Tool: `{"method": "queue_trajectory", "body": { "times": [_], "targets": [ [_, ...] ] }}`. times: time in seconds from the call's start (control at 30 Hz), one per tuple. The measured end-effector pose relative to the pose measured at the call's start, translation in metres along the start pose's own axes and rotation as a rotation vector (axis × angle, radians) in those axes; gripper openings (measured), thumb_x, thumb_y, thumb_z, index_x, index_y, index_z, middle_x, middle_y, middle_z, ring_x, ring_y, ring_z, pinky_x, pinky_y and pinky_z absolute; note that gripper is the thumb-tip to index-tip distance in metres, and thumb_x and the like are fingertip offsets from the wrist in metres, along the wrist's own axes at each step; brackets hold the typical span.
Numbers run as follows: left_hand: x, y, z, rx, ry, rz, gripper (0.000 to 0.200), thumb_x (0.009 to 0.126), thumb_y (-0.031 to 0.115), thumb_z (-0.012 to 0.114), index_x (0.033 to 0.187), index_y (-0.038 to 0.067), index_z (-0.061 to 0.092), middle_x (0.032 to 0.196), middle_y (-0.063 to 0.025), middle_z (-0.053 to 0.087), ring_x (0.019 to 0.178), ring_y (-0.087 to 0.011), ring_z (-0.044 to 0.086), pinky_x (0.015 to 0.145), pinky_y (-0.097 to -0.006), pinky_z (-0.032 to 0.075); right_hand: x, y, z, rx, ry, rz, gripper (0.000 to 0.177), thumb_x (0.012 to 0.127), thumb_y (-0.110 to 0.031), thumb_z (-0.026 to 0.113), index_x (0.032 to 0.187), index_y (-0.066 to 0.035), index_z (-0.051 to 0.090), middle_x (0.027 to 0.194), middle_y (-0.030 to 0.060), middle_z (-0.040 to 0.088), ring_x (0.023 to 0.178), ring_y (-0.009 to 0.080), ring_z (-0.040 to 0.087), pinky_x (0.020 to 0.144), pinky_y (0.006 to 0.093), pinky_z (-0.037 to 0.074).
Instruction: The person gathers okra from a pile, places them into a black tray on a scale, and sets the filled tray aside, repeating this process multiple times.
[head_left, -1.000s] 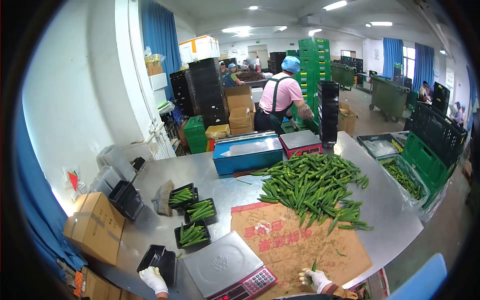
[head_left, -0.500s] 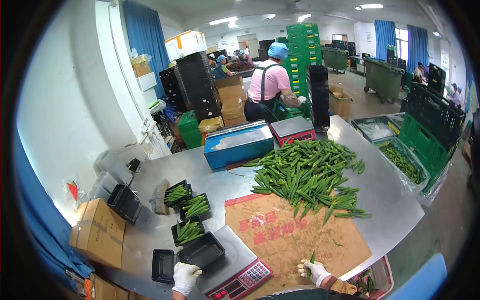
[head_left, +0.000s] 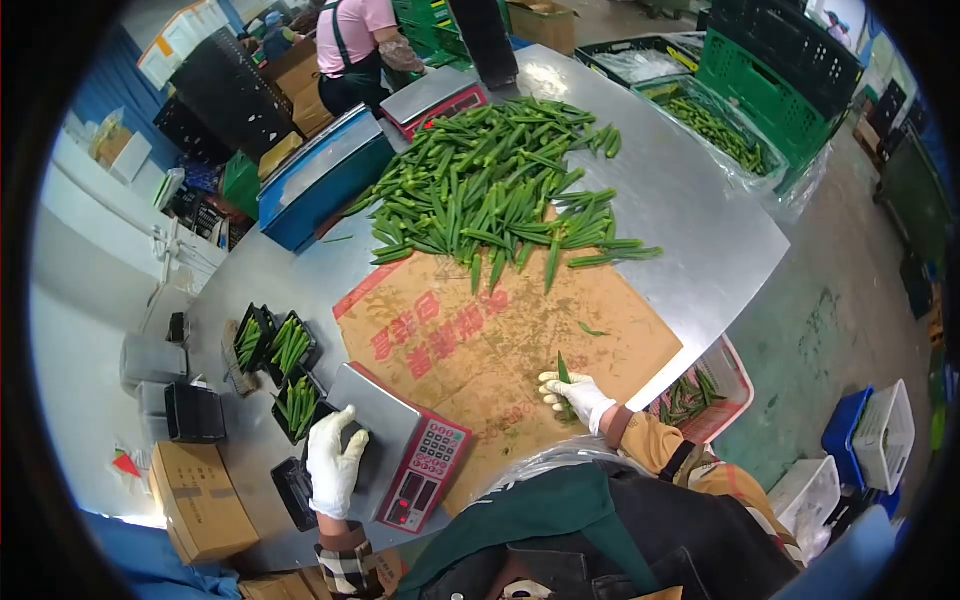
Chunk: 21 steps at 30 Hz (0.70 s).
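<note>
My gloved left hand (head_left: pixel 335 462) is at the left side of the scale (head_left: pixel 400 440), thumb and fingers around the edge of a black plastic tray (head_left: pixel 371 462) that it mostly hides. My gloved right hand (head_left: pixel 578 397), over the cardboard sheet (head_left: pixel 520 350), grips an okra pod (head_left: pixel 563 370) that points up between thumb and fingers. A large okra heap (head_left: pixel 490 190) lies beyond the cardboard. Three black trays of okra (head_left: pixel 297 405) stand left of the scale, and another black tray (head_left: pixel 293 492) sits beside my left hand.
A blue box (head_left: pixel 325 180) and second scale (head_left: pixel 430 100) stand at the table's far side, near a co-worker (head_left: pixel 350 50). A carton (head_left: pixel 205 500) is at left. Below the right edge is a crate with okra (head_left: pixel 735 385); green crates (head_left: pixel 765 95) stand beyond.
The view has tilted down and swung right. My left hand has moved up over the tray at the scale, hiding most of it. My right hand still holds the okra pod.
</note>
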<state>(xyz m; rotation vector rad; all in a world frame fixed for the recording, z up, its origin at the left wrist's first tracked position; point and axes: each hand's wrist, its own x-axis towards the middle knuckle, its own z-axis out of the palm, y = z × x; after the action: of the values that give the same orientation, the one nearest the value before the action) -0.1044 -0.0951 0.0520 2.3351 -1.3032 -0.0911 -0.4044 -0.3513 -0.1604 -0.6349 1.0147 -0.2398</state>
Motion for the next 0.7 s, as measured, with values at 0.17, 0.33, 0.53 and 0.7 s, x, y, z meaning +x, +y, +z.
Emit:
{"method": "queue_trajectory", "body": {
  "times": [0.17,0.33,0.53,0.7],
  "targets": [
    [0.085,0.047,0.033,-0.231,-0.112,0.063,0.036,0.086,0.002,0.069,0.123,0.002,0.066,0.118,-0.0118,0.068,0.109,-0.0238,0.063,0.099,-0.0337,0.048,0.01,-0.029,-0.032,0.062,0.037,-0.067,0.022,0.094,-0.016,0.07,0.115,-0.006,0.071,0.097,0.0046,0.073,0.075,0.0095,0.065,0.06,0.0224,0.051],
    [0.18,0.115,0.102,-0.507,-0.289,0.038,0.03,0.095,0.011,0.062,0.123,0.0,0.065,0.118,-0.0112,0.069,0.108,-0.0184,0.064,0.097,-0.0318,0.048,0.032,-0.081,-0.077,0.121,0.121,-0.222,0.017,0.096,-0.013,0.068,0.11,-0.004,0.07,0.086,0.0031,0.07,0.067,0.0078,0.062,0.058,0.0212,0.05],
    [0.252,0.151,0.242,-0.783,-0.536,-0.159,0.028,0.101,0.013,0.056,0.123,-0.003,0.064,0.112,-0.0082,0.07,0.107,-0.0141,0.064,0.095,-0.028,0.048,0.081,-0.15,-0.151,-0.309,0.555,-0.632,0.02,0.091,-0.001,0.064,0.11,-0.001,0.069,0.092,0.0073,0.072,0.075,0.015,0.066,0.07,0.0279,0.054],
    [0.267,0.171,0.347,-0.729,-0.445,-0.159,0.032,0.098,0.012,0.061,0.126,-0.005,0.06,0.117,-0.0111,0.069,0.107,-0.0163,0.064,0.094,-0.0282,0.05,0.098,-0.2,-0.186,-1.02,0.818,-0.959,0.031,0.079,0.0,0.069,0.11,-0.002,0.069,0.106,0.0122,0.07,0.1,0.0276,0.064,0.09,0.0367,0.052]
  ]
}}
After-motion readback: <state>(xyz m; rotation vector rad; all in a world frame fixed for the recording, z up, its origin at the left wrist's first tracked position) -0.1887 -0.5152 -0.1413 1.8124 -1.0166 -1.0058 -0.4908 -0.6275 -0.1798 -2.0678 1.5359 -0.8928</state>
